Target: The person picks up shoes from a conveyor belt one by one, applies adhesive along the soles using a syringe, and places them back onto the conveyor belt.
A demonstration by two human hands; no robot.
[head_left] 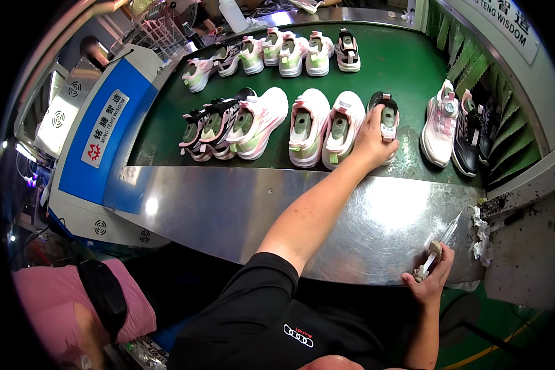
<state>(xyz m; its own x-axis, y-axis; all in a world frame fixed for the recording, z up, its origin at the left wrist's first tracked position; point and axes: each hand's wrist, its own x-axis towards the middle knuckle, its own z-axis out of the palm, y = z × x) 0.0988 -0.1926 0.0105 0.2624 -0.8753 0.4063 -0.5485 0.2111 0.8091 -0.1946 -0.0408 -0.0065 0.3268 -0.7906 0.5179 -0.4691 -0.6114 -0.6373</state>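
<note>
Green conveyor belt fills the upper part of the work area, bordered along its near side by a steel ledge. A blue-and-white housing bounds the belt on the left; green curtain strips hang at the right.

Head view, left hand: the left hand reaches across the ledge and grasps a dark shoe, which stands at the right end of the nearer row on the belt. The fingers lie along its side. Firmness of the grip cannot be judged. A pale pink shoe stands just beside it; a white-and-pink shoe is farther right, well apart.

Head view, right hand: the right hand is curled around a small pale item at the near edge of the ledge. Its exact kind is unclear. Crumpled tissue lies near, to the right.

Handling notes (judgement): Hold the dark shoe by its firmer lower sides; squeezing the soft collar may deform it. Allow clearance from the pale pink shoe to avoid scuffing. Hold the small pale item clear of the uppers. Steady the left forearm so that it does not brush the row.
</note>
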